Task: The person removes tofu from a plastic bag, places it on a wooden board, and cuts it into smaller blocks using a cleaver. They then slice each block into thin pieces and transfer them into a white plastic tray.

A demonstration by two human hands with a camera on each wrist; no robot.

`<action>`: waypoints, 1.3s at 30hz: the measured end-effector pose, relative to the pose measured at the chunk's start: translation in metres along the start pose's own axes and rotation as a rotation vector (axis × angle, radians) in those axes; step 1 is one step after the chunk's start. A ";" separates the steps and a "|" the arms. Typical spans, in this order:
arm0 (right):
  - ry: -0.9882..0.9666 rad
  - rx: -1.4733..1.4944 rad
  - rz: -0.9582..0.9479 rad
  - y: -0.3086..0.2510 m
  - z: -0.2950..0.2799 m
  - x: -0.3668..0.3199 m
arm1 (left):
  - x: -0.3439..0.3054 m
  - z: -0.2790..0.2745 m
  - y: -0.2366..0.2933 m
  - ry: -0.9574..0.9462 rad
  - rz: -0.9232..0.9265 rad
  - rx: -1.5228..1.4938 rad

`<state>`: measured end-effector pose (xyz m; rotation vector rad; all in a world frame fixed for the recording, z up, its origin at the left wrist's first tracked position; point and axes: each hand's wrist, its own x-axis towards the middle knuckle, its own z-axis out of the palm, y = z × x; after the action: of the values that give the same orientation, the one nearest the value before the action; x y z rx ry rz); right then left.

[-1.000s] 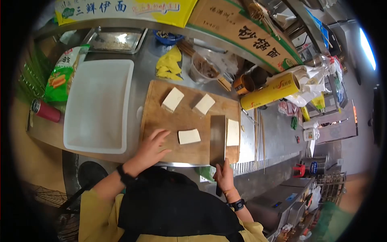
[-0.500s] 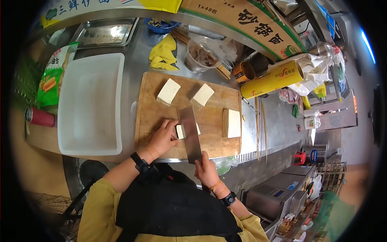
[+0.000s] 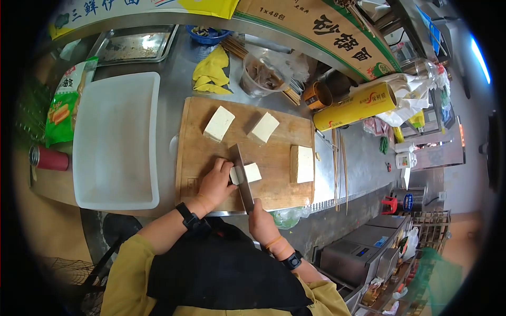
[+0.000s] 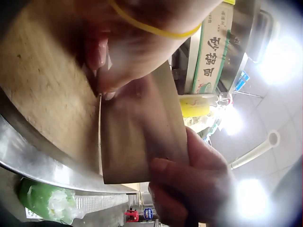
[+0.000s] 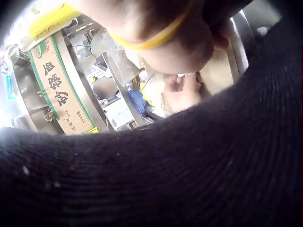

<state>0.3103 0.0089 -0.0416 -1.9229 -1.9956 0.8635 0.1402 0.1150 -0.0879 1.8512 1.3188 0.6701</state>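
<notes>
A block of white tofu lies near the front of the wooden cutting board. My left hand holds its left end, thumb on the near side and fingers on the far side. The handle of a cleaver is gripped in my right hand. Its broad blade crosses the tofu close beside the left fingertips. In the left wrist view the cleaver stands on edge and hides the tofu. Three more tofu pieces lie farther off: far left, far middle and right edge.
Left of the board stands a white plastic tub, beside a green food packet and a red cylinder. Behind are a yellow cloth and a clear bowl. A yellow roll box and thin sticks are at right.
The right hand has brought the cleaver from beside the right-hand tofu piece leftward onto the front block. The left hand has moved in and taken hold of that block's left end.
</notes>
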 end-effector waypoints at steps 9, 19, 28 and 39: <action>0.084 0.130 -0.011 0.009 -0.024 -0.012 | 0.002 -0.004 0.011 -0.009 0.025 0.100; 0.037 0.135 -0.003 0.015 -0.025 -0.014 | -0.001 0.000 0.014 -0.005 0.046 0.191; -0.037 0.224 0.109 0.012 -0.028 -0.013 | 0.000 0.003 0.013 0.026 0.049 0.163; -0.032 0.045 0.049 0.009 -0.013 -0.001 | 0.004 0.003 0.014 -0.003 0.046 0.196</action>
<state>0.3253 0.0106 -0.0357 -1.9518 -1.9372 0.9495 0.1513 0.1152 -0.0786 2.0429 1.3850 0.5781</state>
